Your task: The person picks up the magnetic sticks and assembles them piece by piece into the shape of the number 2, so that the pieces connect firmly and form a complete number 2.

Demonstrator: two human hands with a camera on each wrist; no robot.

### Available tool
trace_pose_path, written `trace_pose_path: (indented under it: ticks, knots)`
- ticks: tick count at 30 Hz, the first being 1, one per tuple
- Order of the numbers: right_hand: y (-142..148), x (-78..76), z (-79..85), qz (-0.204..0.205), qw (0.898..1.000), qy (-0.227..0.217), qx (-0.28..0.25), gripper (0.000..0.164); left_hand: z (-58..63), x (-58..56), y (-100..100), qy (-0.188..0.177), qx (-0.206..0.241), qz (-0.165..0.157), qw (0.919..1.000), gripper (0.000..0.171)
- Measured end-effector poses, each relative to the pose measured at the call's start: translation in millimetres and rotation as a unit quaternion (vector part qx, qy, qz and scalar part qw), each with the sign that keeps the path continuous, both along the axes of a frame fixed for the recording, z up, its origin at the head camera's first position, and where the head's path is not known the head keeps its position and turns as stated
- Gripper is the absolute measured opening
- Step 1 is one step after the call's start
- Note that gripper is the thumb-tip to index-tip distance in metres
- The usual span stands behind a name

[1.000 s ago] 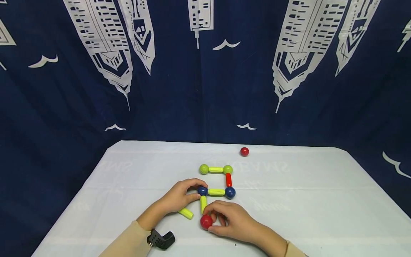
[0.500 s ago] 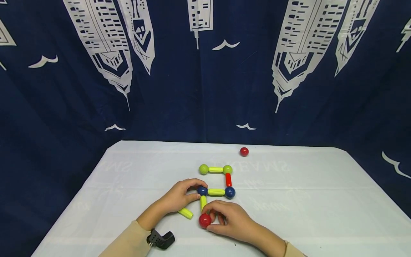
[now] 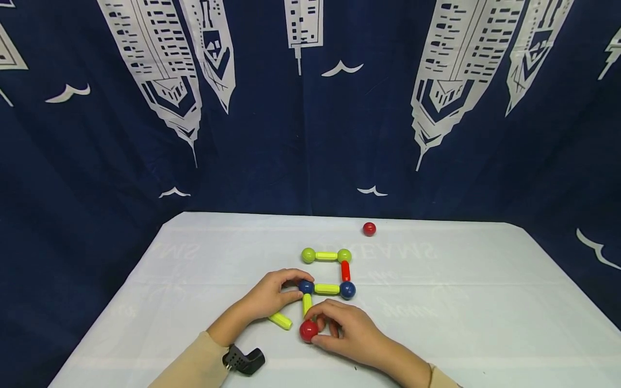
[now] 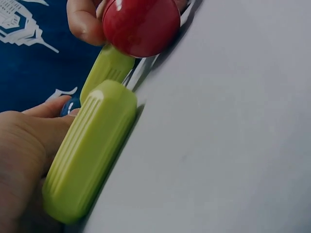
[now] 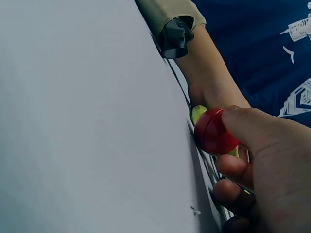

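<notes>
My left hand (image 3: pixel 273 293) pinches a dark blue ball (image 3: pixel 306 287) at the corner of a chain of magnetic rods and balls. From that ball a yellow-green rod (image 3: pixel 307 304) points toward me. At its near end, my right hand (image 3: pixel 350 330) holds a glossy red ball (image 3: pixel 308 331) between thumb and fingers. The fingers partly cover the rod, so I cannot tell whether ball and rod touch. In the left wrist view the red ball (image 4: pixel 142 24) overlaps the rod's end (image 4: pixel 109 68). A loose yellow-green rod (image 3: pixel 281 321) lies beside my left wrist.
Another yellow-green rod (image 3: pixel 327 289) joins a second blue ball (image 3: pixel 347 290). Beyond it a red rod (image 3: pixel 345 271), two green balls (image 3: pixel 344 256) and a rod (image 3: pixel 326 256) continue the chain. A separate red ball (image 3: pixel 369 229) sits near the far edge of the white table (image 3: pixel 461 302).
My right hand has shifted the red ball slightly left and away from me, closer in line with the rod. The left hand stays almost still on the blue ball.
</notes>
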State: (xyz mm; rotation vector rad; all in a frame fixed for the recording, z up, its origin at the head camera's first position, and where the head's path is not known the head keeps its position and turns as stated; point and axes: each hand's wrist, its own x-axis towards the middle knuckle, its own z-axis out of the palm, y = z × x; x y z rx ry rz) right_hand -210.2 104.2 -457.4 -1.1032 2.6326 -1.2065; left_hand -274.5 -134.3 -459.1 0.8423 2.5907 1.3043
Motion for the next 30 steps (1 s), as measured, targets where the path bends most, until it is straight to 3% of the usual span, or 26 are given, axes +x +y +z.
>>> trace_pose_path:
  ticks: [8,11,16,22,30]
  knots:
    - [-13,7.1,12.2,-0.079,0.994,0.068,-0.015,0.023,0.7,-10.5,-2,0.013,-0.013,-0.015,0.9997,0.034]
    - [-28,7.9,18.8,-0.087,0.99,0.109,-0.001,0.022,-0.3,-10.7,-6,0.013,-0.015,-0.017,0.9996,0.035]
    - [-54,5.6,24.7,-0.1,0.978,0.17,0.07,0.016,-1.8,-11.6,-10,0.02,-0.001,-0.03,0.9993,0.034]
    - [-69,3.8,22.8,-0.117,0.963,0.209,0.124,0.016,-2.2,-14.2,-11,0.024,0.004,-0.037,0.999,0.034]
    - [-73,3.4,21.0,-0.12,0.955,0.228,0.146,0.02,0.2,-12.9,-12,0.009,-0.001,-0.027,0.9996,0.034]
